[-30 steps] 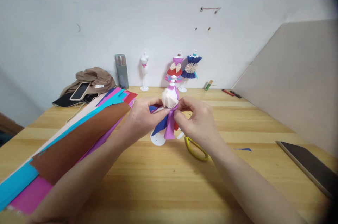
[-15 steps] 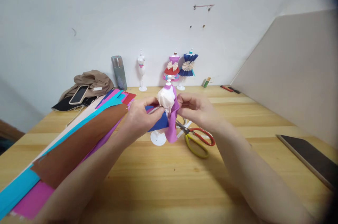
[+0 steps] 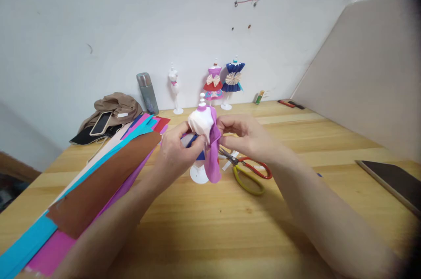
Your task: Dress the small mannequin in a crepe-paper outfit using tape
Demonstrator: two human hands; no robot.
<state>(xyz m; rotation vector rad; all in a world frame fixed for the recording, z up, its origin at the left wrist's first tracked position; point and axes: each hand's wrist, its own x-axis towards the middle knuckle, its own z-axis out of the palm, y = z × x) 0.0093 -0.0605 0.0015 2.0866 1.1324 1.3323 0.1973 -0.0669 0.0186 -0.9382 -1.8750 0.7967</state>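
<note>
A small white dress-form mannequin (image 3: 205, 117) tilts slightly left at the middle of the table, its round base (image 3: 198, 174) below my hands. Cream paper wraps its chest, and a purple band circles its neck. My left hand (image 3: 179, 144) closes on the mannequin's side at the waist, thumb in front. Down the mannequin's right side hangs a wavy strip of purple crepe paper (image 3: 213, 158). Pinching that strip's upper edge is my right hand (image 3: 238, 134), thumb against bent fingers. Dark blue paper (image 3: 201, 155) shows partly behind my left thumb.
Scissors (image 3: 245, 169) with red and yellow handles lie just right of the mannequin. Coloured paper sheets (image 3: 108, 178) are piled left. Along the wall stand a bottle (image 3: 148, 94), a bare mannequin (image 3: 175, 88) and two dressed ones (image 3: 213, 81). A dark tablet-like object (image 3: 391, 180) lies right.
The mannequin has turned and leaned a little left, exposing more of its white shoulder. Both hands keep their grips. The whole view has shifted slightly.
</note>
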